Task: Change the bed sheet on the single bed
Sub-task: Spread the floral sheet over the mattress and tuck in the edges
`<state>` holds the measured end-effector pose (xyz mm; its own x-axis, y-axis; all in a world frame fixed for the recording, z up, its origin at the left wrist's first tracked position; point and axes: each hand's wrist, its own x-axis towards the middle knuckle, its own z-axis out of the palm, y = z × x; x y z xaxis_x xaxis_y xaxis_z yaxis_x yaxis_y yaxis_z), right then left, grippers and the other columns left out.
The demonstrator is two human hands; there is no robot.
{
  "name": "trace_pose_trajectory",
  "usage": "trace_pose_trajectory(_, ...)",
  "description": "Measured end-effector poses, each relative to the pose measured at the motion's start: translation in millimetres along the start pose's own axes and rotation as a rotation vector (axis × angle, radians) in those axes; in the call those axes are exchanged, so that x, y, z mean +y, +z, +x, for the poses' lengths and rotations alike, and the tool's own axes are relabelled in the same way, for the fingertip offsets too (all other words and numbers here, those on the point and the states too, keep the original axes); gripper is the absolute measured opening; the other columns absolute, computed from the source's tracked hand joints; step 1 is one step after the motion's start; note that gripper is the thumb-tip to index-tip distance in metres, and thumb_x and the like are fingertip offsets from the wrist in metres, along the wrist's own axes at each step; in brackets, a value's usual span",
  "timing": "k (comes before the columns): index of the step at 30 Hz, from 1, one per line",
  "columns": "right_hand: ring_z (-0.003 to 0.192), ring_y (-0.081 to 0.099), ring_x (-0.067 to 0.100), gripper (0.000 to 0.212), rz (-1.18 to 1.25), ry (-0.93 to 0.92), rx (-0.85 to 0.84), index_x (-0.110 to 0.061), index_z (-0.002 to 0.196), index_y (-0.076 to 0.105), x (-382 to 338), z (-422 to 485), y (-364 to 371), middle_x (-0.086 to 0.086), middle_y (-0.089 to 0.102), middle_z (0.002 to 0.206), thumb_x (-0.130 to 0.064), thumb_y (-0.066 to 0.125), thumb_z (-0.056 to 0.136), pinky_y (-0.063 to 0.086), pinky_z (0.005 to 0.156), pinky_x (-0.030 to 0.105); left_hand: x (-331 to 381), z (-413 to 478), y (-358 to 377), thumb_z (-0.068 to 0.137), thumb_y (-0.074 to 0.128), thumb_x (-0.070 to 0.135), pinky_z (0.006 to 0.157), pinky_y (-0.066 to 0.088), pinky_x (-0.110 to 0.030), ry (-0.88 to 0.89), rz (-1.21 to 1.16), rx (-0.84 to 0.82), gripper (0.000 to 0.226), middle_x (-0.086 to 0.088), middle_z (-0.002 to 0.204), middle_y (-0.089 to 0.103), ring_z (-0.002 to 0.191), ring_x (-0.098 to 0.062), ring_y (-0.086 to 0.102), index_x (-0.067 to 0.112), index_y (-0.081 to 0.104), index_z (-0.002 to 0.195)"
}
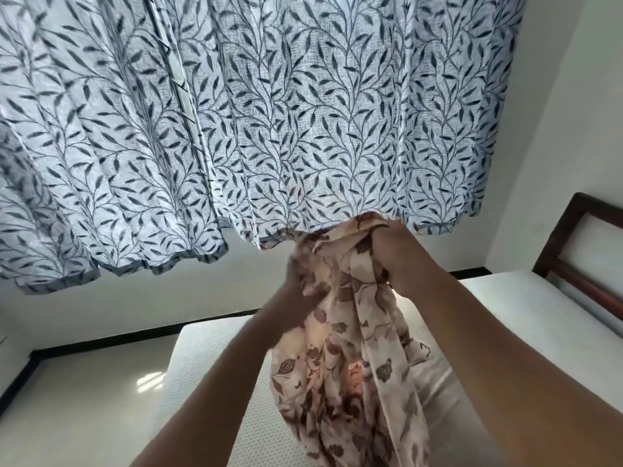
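1. behind the bare white mattress (505, 308), leaf-print curtains (269, 112) hang; a wooden headboard (580, 251) stands at its right end.
2. above the mattress, right hand (401, 254) clenches the floral bed sheet (347, 348); left hand (296, 281) grips its bunched folds.

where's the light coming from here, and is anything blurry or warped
Head view: daylight glows through the leaf-print curtain, backlighting the scene; a window glare patch sits on the glossy floor; the left hand is smeared by motion blur on the floral sheet, while the right hand is sharper; the wide-angle lens bows the curtain hem and tilts the headboard.
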<state>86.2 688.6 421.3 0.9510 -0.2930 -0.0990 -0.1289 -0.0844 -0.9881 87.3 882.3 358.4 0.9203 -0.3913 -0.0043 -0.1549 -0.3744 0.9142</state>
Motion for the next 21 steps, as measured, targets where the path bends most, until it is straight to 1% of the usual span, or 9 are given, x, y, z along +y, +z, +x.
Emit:
trace_pose_trajectory(3, 0.079, 0.073, 0.033, 0.037, 0.036, 0.07, 0.008, -0.014, 0.093, 0.077, -1.0, 10.2, 12.1, 0.014, 0.077, 0.087, -0.013, 0.041, 0.085, 0.061, 0.075, 0.047, -25.5, -19.4, 28.0, 0.094, 0.062, -0.001, 0.066, 0.056, -0.016, -0.133, 0.137, -0.3, 0.061, -0.001, 0.125, 0.056, 0.101, -0.006, 0.063, 0.009, 0.035, 0.148)
trace_pose_trajectory(6, 0.056, 0.063, 0.026, 0.039, 0.141, 0.197, -0.174, -0.006, 0.09, 0.077, -0.9, 3.7, 32.3, 0.018, 0.073, 0.084, -0.007, 0.04, 0.099, 0.05, 0.052, 0.033, -36.5, -34.8, 54.9, 0.088, 0.074, 0.036, 0.096, 0.051, -0.022, -0.19, 0.36, -0.576, 0.063, 0.002, 0.116, 0.06, 0.102, -0.001, 0.057, 0.009, 0.046, 0.139)
trace_pose_trajectory(8, 0.063, 0.067, 0.028, 0.037, 0.232, 0.233, -0.33, -0.002, 0.092, 0.077, -1.8, -9.0, 48.9, 0.022, 0.074, 0.092, -0.008, 0.042, 0.102, 0.057, 0.066, 0.039, -42.6, -34.4, 75.2, 0.089, 0.065, 0.056, 0.096, 0.038, -0.021, -0.218, 0.477, -0.457, 0.073, -0.005, 0.098, 0.055, 0.109, -0.01, 0.05, 0.0, 0.048, 0.133)
trace_pose_trajectory(10, 0.084, 0.072, 0.028, 0.026, 0.196, 0.158, -0.447, -0.003, 0.102, 0.076, -0.8, -15.4, 59.8, 0.02, 0.073, 0.111, -0.009, 0.051, 0.1, 0.06, 0.082, 0.044, -52.4, -28.9, 86.9, 0.096, 0.056, 0.053, 0.084, 0.038, -0.022, -0.274, 0.426, -0.252, 0.052, -0.007, 0.098, 0.059, 0.108, -0.018, 0.059, 0.005, 0.06, 0.116)
trace_pose_trajectory(11, 0.098, 0.071, 0.024, 0.022, 0.053, 0.04, -0.492, -0.008, 0.113, 0.074, -1.7, -15.1, 59.3, 0.013, 0.07, 0.123, -0.011, 0.059, 0.097, 0.059, 0.091, 0.043, -57.4, -25.3, 87.8, 0.091, 0.057, 0.058, 0.084, 0.043, -0.025, -0.317, 0.316, -0.17, 0.055, -0.009, 0.103, 0.067, 0.105, -0.022, 0.064, 0.008, 0.065, 0.112)
trace_pose_trajectory(13, 0.121, 0.062, 0.023, 0.057, -0.293, -0.145, -0.548, -0.023, 0.138, 0.058, 2.6, -13.0, 49.4, 0.003, 0.056, 0.145, -0.029, 0.078, 0.085, 0.055, 0.1, 0.045, -60.5, -19.7, 74.8, 0.073, 0.068, 0.065, 0.092, 0.053, -0.036, -0.344, -0.043, -0.06, 0.062, -0.012, 0.107, 0.073, 0.1, -0.026, 0.068, 0.013, 0.073, 0.107)
trace_pose_trajectory(17, 0.136, 0.047, 0.024, 0.102, -0.519, -0.136, -0.476, -0.028, 0.155, 0.035, 30.0, -2.1, 10.6, 0.004, 0.039, 0.159, -0.061, 0.083, 0.072, 0.043, 0.105, 0.039, -38.8, -5.6, 25.3, 0.091, 0.064, 0.016, 0.097, 0.047, -0.051, -0.176, -0.856, 0.055, 0.024, -0.028, 0.119, 0.063, 0.107, -0.04, 0.061, 0.002, 0.071, 0.108)
trace_pose_trajectory(19, 0.129, 0.055, 0.021, 0.088, -0.435, -0.034, -0.547, -0.018, 0.144, 0.052, 50.9, -2.3, -4.3, 0.003, 0.057, 0.143, -0.056, 0.085, 0.071, 0.048, 0.106, 0.037, -22.2, -0.3, 6.1, 0.104, 0.045, 0.028, 0.098, 0.05, -0.052, -0.14, -1.099, 0.052, 0.038, -0.026, 0.117, 0.066, 0.106, -0.038, 0.065, 0.0, 0.069, 0.112)
trace_pose_trajectory(21, 0.104, 0.069, 0.009, 0.038, -0.416, 0.037, -0.662, -0.021, 0.112, 0.07, 77.6, -8.2, -1.9, -0.01, 0.075, 0.108, -0.034, 0.085, 0.08, 0.055, 0.096, 0.027, -12.1, 4.8, -6.4, 0.105, 0.036, 0.045, 0.096, 0.053, -0.054, -0.125, -1.216, 0.051, 0.057, -0.028, 0.125, 0.064, 0.113, -0.041, 0.064, 0.0, 0.062, 0.128)
